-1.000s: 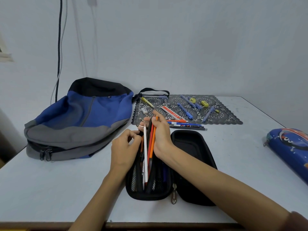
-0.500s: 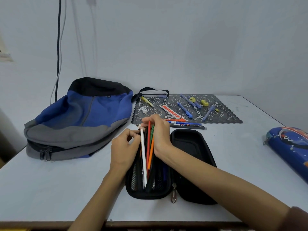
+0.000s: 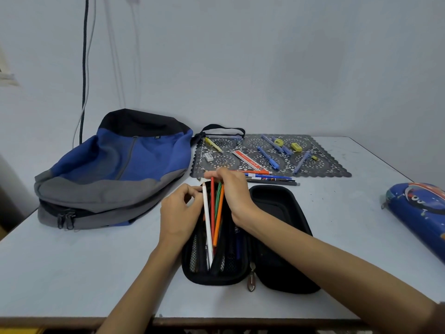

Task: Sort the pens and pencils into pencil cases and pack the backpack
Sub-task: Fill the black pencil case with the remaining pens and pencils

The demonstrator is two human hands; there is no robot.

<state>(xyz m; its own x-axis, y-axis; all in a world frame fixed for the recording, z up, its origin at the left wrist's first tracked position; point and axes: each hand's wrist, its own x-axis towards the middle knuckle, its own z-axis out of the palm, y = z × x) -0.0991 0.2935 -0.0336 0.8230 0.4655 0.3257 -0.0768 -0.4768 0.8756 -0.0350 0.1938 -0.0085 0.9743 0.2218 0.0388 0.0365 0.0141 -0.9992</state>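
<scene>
The pencils [image 3: 212,208] lay between the left hand [image 3: 178,213] and the right hand [image 3: 234,196], their long axis running away from the person along the open black pencil case [image 3: 212,279], near tips in its mesh side and far ends raised. The right hand curled over those far ends, and the left pinched the white pencil [image 3: 207,218] near its top. Laying them flat seemed the right hand's job. The backpack [image 3: 115,169] lay left of the left hand, with loose pens [image 3: 269,175] just beyond the right
</scene>
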